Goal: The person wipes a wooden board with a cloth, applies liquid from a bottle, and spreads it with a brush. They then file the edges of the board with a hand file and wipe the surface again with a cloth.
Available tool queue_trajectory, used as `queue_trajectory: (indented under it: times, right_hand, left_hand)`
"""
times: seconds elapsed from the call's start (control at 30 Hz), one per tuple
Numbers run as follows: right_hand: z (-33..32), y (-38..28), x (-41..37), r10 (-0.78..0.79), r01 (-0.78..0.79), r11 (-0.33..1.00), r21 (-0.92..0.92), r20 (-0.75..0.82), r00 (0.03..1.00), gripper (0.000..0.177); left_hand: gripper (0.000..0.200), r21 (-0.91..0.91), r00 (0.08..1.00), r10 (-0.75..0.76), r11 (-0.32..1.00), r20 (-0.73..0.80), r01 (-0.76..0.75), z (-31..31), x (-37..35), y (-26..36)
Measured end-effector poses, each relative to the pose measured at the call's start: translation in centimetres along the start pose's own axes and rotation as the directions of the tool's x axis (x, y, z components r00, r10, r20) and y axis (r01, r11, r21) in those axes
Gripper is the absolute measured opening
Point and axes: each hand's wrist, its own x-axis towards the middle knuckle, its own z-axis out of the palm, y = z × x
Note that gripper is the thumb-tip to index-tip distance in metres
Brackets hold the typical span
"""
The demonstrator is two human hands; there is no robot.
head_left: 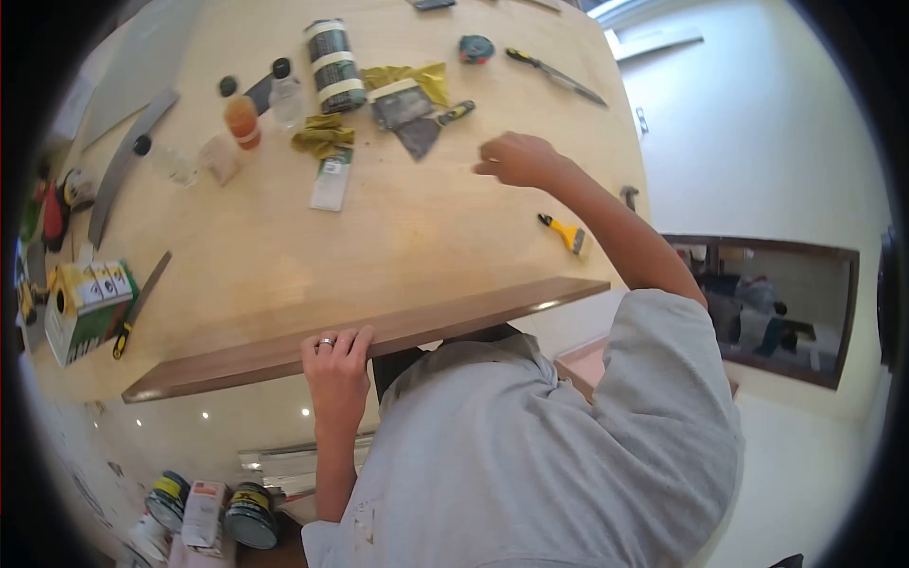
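A long brown wooden board [407,333] lies along the near edge of the table. My left hand [338,369], with a ring on one finger, grips the board's near edge, fingers over its top and thumb hidden. Above the table, my right hand [519,159] is curled closed; whatever its fingers may hold is hidden. Closest to it is a putty knife [426,133] with a wide blade and a black-yellow handle. A yellow-handled paintbrush [566,234] lies below my right forearm. Yellow sandpaper [417,80] sits beside a grey block-like piece [401,104].
On the table [284,237] are a wrapped roll [334,66], an orange bottle [242,123], a clear bottle [285,95], a tape measure [476,49], a handsaw [559,76] and a green-white can [90,303]. Paint tins [252,516] stand below at left.
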Motion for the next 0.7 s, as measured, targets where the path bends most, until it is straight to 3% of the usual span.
queue_trajectory:
  times: [0.07, 0.17, 0.23, 0.4, 0.43, 0.57, 0.67, 0.7]
  right_hand:
    - [4.2, 7.1, -3.4, 0.175, -0.174, 0.978, 0.111, 0.008, 0.985, 0.033]
    - [11.1, 18.9, -10.5, 0.365, -0.368, 0.930, 0.016, 0.079, 0.928, 0.029]
    - [13.4, 22.1, -14.3, 0.461, -0.464, 0.886, -0.003, 0.121, 0.879, 0.029]
    - [16.9, 18.9, -15.3, 0.335, -0.362, 0.911, 0.198, 0.156, 0.929, 0.031]
    - [19.4, 19.5, -14.1, 0.235, -0.253, 0.953, 0.164, 0.120, 0.964, 0.043]
    - [24.8, 19.3, -11.1, 0.146, -0.154, 0.977, 0.150, 0.066, 0.987, 0.057]
    - [25.9, 20.4, -8.7, 0.100, -0.157, 0.957, 0.243, 0.232, 0.968, 0.051]
    - [26.2, 20.3, -8.2, -0.006, -0.041, 0.964, 0.262, 0.176, 0.984, 0.048]
  left_hand:
    - [0.040, -0.017, 0.999, 0.022, 1.000, 0.045, -0.021, 0.1, 1.0, 0.9]
    - [0.040, -0.023, 0.994, 0.054, 0.998, 0.092, -0.052, 1.5, 1.9, 2.4]
    - [0.040, -0.012, 0.988, 0.098, 0.995, 0.117, -0.097, 2.7, 2.9, 3.4]
    - [0.039, -0.024, 0.968, 0.077, 0.997, 0.237, -0.074, 3.5, 4.0, 6.6]
    - [0.040, -0.003, 0.969, 0.055, 0.998, 0.243, -0.056, 3.6, 3.9, 6.8]
    - [0.039, 0.076, 0.981, -0.014, 0.997, 0.195, -0.001, 4.1, 3.5, 7.6]
    - [0.050, 0.204, 0.986, -0.091, 0.977, 0.141, 0.061, 3.9, 3.6, 9.2]
    - [0.051, 0.211, 0.986, -0.108, 0.974, 0.128, 0.079, 4.0, 3.3, 9.7]
